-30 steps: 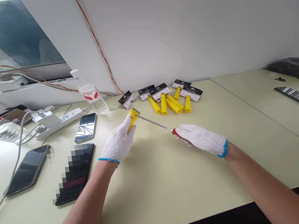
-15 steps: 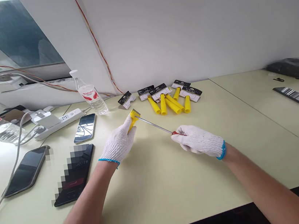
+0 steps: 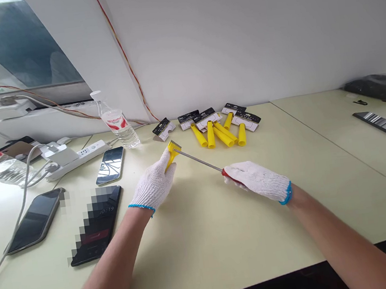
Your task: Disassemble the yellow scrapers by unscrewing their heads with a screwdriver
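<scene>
White-knit and blue-cuffed, a gloved left hand (image 3: pixel 155 181) grips a yellow plastic scraper (image 3: pixel 172 151) at frame centre, while the gloved right hand (image 3: pixel 256 179) clasps a red-handled screwdriver (image 3: pixel 199 160), its slim metal shaft reaching the scraper's head. Yellow tubular handles (image 3: pixel 211 135) and black-and-white cards (image 3: pixel 206 118) lie on the smooth, pale counter (image 3: pixel 206 247), upper centre.

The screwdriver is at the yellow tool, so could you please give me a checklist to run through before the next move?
1) Left hand gripping the yellow tool: ok.
2) Right hand around the red handle of the screwdriver: ok.
3) Screwdriver tip reaching the yellow tool: ok.
4) Tip firmly seated: cannot tell, too small to see.
5) Standing water bottle apart from both hands: ok.
</scene>
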Demonstrator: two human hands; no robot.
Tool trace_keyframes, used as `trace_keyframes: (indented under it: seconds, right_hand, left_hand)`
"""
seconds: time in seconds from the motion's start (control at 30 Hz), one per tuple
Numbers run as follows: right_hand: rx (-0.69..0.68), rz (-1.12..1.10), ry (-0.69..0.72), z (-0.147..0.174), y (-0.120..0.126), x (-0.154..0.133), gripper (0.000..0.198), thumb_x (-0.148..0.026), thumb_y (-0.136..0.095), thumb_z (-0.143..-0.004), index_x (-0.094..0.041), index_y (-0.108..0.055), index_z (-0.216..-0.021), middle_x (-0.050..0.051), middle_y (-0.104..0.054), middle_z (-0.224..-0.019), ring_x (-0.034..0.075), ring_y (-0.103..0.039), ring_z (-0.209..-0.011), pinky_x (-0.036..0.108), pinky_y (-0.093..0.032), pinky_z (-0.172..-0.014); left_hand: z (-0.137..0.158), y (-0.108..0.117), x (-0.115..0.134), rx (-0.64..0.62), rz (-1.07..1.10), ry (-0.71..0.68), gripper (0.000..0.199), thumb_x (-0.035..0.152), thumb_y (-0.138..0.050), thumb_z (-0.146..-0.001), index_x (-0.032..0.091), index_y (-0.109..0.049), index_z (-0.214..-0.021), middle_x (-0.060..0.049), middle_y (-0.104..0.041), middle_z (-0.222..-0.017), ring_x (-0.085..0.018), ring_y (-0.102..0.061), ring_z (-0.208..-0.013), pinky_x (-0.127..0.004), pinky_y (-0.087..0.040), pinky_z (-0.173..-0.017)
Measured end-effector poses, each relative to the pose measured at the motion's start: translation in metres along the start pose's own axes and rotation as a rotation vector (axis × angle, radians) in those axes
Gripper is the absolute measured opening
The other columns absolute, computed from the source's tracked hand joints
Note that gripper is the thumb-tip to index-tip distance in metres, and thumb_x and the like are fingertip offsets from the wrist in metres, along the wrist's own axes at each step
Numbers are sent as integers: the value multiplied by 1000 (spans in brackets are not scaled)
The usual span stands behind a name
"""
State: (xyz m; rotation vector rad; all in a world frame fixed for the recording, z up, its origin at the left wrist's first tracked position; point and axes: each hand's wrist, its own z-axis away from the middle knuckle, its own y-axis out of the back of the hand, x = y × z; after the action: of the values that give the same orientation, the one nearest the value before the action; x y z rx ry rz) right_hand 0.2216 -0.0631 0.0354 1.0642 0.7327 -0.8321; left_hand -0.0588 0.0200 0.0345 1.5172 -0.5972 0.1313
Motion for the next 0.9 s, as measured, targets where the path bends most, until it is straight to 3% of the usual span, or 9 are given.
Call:
trace_keyframes:
  seconds: [0.13, 0.23, 0.33, 0.43, 0.5, 0.57, 0.67, 0.77, 0.9]
  right_hand:
    - [-8, 4, -118, 1, 2, -1, 45, -65, -53, -103, -22, -52, -89, -2, -59, -65, 11, -48, -50, 27, -40, -55]
    - [1, -47, -50, 4, 2, -3, 51, -67, -46, -105, -20, -59, -89, -2, -52, -68, 10, -41, -52, 26, -36, -53]
    - [-27, -65, 4, 4, 1, 0, 53, -66, -43, -106, -20, -67, -96, 1, -56, -76, 12, -50, -61, 25, -41, -58]
    - [-92, -52, -101, 2, 1, 3, 46, -65, -50, -104, -21, -61, -100, 2, -65, -75, 14, -58, -59, 27, -47, -61]
    - [-84, -44, -169, 1, 0, 2, 46, -67, -52, -102, -21, -57, -97, 0, -62, -67, 11, -49, -48, 26, -41, -53]
    - [-49, -70, -143, 2, 0, 0, 48, -67, -50, -103, -21, -59, -95, -3, -55, -66, 9, -39, -47, 25, -32, -48]
    - [-31, -93, -41, 4, 0, -4, 51, -64, -42, -107, -20, -65, -94, -1, -52, -70, 11, -44, -57, 25, -37, -55]
    - [-49, -18, -81, 4, -1, -5, 43, -61, -50, -105, -20, -59, -96, 0, -60, -71, 13, -55, -61, 27, -44, -61]
    - [-41, 54, -165, 2, -3, -2, 44, -65, -52, -102, -22, -53, -93, -4, -53, -67, 11, -44, -50, 27, -35, -51]
  left_hand:
    - [-1, -3, -1, 12, -5, 3, 49, 36, -41, -104, 25, -52, -150, -1, -55, -75, -18, -49, -59, -26, -34, -60]
    - [-3, -7, -4, 4, 4, 11, 48, 37, -41, -103, 25, -53, -149, -1, -56, -74, -18, -50, -58, -26, -33, -57]
    - [-5, -10, -5, 19, 6, 26, 50, 37, -41, -103, 25, -55, -149, -1, -56, -72, -17, -50, -55, -26, -31, -55]
    - [-5, -10, -5, 33, 7, 50, 55, 39, -43, -102, 28, -51, -156, -1, -57, -73, -18, -53, -57, -25, -33, -56]
    - [-4, -10, -5, 33, 7, 41, 58, 40, -45, -102, 30, -48, -159, -1, -58, -74, -19, -54, -59, -25, -36, -58]
    - [-4, -10, -5, 36, 5, 28, 59, 40, -45, -102, 29, -48, -160, -2, -59, -75, -19, -55, -61, -26, -37, -60]
    - [-4, -10, -5, 33, 8, 42, 60, 41, -45, -102, 29, -47, -161, -2, -60, -76, -19, -55, -61, -26, -38, -60]
    - [-4, -8, -4, 30, 0, 54, 61, 40, -44, -102, 30, -45, -162, -2, -61, -77, -20, -56, -62, -26, -37, -59]
    - [-4, -8, -4, 34, -16, 31, 61, 39, -44, -102, 28, -46, -162, -3, -63, -77, -20, -56, -61, -26, -36, -58]
